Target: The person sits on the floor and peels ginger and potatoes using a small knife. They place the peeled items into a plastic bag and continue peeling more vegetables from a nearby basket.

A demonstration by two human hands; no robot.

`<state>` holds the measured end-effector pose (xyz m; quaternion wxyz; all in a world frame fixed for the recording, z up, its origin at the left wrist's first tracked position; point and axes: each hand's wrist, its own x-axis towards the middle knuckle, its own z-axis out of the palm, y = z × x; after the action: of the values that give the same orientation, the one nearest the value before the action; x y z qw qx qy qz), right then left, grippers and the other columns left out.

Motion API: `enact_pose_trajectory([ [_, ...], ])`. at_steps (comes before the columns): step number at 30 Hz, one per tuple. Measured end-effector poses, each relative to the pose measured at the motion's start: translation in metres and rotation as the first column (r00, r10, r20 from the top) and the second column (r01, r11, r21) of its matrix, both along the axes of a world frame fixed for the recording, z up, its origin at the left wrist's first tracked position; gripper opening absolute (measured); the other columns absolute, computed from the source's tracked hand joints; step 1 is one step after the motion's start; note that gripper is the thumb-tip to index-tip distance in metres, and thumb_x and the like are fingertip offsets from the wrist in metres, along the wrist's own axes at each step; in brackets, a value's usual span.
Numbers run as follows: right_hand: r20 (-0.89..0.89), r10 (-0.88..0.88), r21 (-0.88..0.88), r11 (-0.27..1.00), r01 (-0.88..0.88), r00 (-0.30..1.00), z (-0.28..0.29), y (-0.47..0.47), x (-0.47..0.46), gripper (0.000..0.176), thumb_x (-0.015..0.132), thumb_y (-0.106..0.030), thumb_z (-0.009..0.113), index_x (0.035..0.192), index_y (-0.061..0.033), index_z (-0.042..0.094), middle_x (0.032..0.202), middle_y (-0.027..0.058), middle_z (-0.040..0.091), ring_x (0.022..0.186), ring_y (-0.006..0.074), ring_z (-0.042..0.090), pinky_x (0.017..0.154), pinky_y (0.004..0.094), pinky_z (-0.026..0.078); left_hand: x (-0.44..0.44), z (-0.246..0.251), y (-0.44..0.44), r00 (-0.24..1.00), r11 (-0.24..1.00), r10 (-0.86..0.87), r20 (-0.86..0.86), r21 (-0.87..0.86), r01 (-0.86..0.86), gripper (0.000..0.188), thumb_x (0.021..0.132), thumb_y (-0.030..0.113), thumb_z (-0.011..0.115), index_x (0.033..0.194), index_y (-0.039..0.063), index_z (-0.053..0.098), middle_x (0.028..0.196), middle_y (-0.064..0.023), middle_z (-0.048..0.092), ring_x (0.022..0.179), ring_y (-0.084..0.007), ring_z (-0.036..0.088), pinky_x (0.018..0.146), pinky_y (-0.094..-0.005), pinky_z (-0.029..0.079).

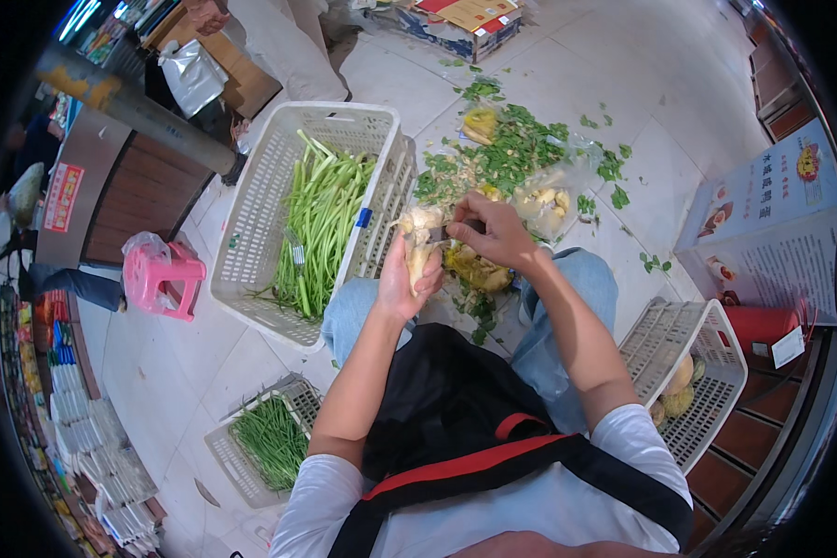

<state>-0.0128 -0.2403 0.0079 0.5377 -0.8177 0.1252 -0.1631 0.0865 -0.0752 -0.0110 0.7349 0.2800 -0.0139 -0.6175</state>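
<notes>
My left hand [399, 279] grips a pale, knobbly root [424, 222], probably ginger, upright between my knees. My right hand [492, 227] is closed on the dark handle of a small tool [471, 226], and its blade seems to rest against the root's side. Its exact kind is hidden by my fingers. Under my hands lies a yellow-printed plastic bag [485, 270] with pale roots in it. Farther out, a clear plastic bag [547, 201] holds more pale pieces. Green leaves and peelings [495, 157] are strewn over the floor ahead.
On my left stands a white plastic crate [251, 209] of green stalks [328, 209], a fork [296, 252] lying on them. Nearby are a smaller basket [234, 471] of thin greens, a pink stool [171, 275] and a metal post [160, 118]. A crate [722, 390] with round produce stands right.
</notes>
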Motion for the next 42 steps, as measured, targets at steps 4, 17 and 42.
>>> enact_pose_trajectory([
  [4, -0.013, 0.069, 0.014, 0.998, -0.069, 0.998, 0.0, -0.005, 0.001, 0.025, 0.081, -0.028, 0.066, 0.088, -0.0052, 0.057, 0.076, 0.0078, 0.063, 0.068, 0.0174, 0.06, 0.063, 0.0304, 0.046, 0.0, -0.003, 0.002, 0.997, 0.999, -0.04, 0.068, 0.007, 0.04, 0.049, 0.098, 0.051, 0.023, 0.111, 0.014, 0.052, 0.055, -0.0015, 0.043, 0.033, -0.0094, 0.031, 0.033, -0.0216, 0.027],
  [17, 0.183, -0.012, 0.406, 0.911, -0.065, 0.983, 0.001, -0.023, -0.002, 0.016, 0.088, -0.015, 0.063, 0.085, -0.0054, 0.05, 0.071, -0.003, 0.047, 0.068, 0.0062, 0.048, 0.06, 0.0222, 0.04, 0.003, 0.002, 0.013, 1.0, 1.0, -0.001, 0.009, -0.008, 0.001, 0.048, 0.099, 0.049, 0.024, 0.115, 0.013, 0.05, 0.059, -0.0019, 0.041, 0.038, -0.009, 0.033, 0.036, -0.0214, 0.026],
  [42, 0.122, -0.097, -0.291, 0.948, 0.129, 0.988, 0.012, -0.018, -0.002, 0.023, 0.078, -0.027, 0.069, 0.085, -0.009, 0.056, 0.066, 0.0064, 0.061, 0.059, 0.0219, 0.059, 0.054, 0.0326, 0.044, 0.005, -0.007, 0.013, 0.993, 0.991, -0.116, 0.012, 0.068, 0.115, 0.05, 0.098, 0.053, 0.025, 0.106, 0.012, 0.052, 0.054, -0.0008, 0.043, 0.032, -0.0072, 0.029, 0.034, -0.0194, 0.023],
])
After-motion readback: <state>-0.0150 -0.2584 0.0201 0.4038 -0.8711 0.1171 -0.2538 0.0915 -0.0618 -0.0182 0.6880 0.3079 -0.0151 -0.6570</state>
